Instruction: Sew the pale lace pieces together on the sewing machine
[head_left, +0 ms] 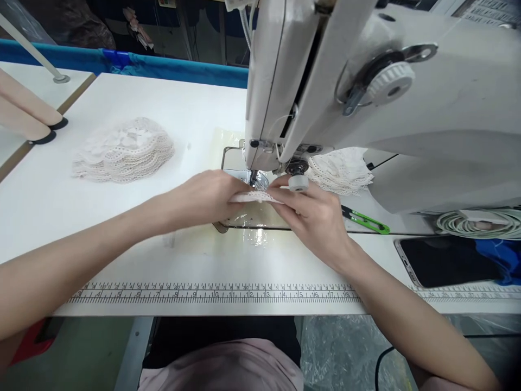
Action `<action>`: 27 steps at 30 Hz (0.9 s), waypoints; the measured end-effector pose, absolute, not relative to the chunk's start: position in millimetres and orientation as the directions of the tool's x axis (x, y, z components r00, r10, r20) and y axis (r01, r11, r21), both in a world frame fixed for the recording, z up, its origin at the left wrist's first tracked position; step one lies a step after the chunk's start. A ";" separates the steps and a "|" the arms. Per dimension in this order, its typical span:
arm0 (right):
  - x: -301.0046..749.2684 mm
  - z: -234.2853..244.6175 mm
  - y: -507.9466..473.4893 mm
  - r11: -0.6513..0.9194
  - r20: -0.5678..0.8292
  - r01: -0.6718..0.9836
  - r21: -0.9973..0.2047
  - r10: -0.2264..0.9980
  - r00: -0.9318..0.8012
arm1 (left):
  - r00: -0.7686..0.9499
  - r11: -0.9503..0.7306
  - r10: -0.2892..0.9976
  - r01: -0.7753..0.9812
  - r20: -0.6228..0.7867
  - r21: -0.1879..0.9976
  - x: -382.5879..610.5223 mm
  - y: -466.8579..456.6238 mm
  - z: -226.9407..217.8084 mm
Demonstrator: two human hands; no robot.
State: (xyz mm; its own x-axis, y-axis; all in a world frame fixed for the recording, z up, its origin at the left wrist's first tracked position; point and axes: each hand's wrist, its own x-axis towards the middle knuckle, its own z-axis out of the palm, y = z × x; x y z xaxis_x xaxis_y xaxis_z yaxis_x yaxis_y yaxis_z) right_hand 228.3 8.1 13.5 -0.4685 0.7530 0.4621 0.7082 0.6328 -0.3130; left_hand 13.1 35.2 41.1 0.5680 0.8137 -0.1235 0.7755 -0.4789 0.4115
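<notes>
Evidently a two-handed hold: the person's left hand (215, 195), fingers curled closed, grips the left end of the lace strip (260, 197); the right hand (315, 214) pinches the other end between closed fingertips, presumably to keep the edge straight. Strip sits at 6 o'clock from the presser foot (253, 177), just beside it. Left lace pile (126, 152) at 9 o'clock, right lace pile (342, 172) at 3, green snips (371, 221) towards 4: likely sited for easy reach.

2 lace piles (126, 152) (340, 172), 1 phone (451, 262)
</notes>
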 end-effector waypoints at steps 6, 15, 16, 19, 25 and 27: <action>224.7 4.3 16.3 0.625 0.536 0.720 -0.302 0.736 -0.414 | 0.553 -0.383 0.793 0.778 -0.255 0.498 6.9 53.5 44.5; 227.5 12.8 7.6 0.744 0.457 0.616 -0.259 0.656 -0.600 | 0.782 -0.704 0.622 0.531 0.049 0.472 -6.3 33.7 27.8; 228.3 14.1 6.3 0.771 0.438 0.601 -0.210 0.623 -0.648 | 0.801 -0.794 0.581 0.517 0.146 0.320 -5.2 27.4 23.1; 229.1 15.8 2.8 0.823 0.401 0.562 -0.084 0.545 -0.737 | 0.807 -0.839 0.468 0.534 0.360 -0.105 -1.6 8.6 11.5; 225.6 15.3 -0.3 0.839 0.408 0.542 -0.038 0.508 -0.759 | 0.810 -0.803 0.470 0.557 0.350 -0.212 -1.6 -5.2 5.3; 224.9 15.5 -0.1 0.838 0.412 0.544 -0.034 0.508 -0.757 | 0.810 -0.806 0.477 0.558 0.342 -0.197 -3.1 -4.1 4.4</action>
State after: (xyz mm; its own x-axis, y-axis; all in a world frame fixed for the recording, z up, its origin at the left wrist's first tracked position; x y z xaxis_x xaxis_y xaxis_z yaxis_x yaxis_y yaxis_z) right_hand 224.9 -0.1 15.5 -0.7565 0.5076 0.4123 0.5440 0.8384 -0.0342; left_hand -3.1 -4.1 4.4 0.8096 0.4773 0.3416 0.5582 -0.8060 -0.1970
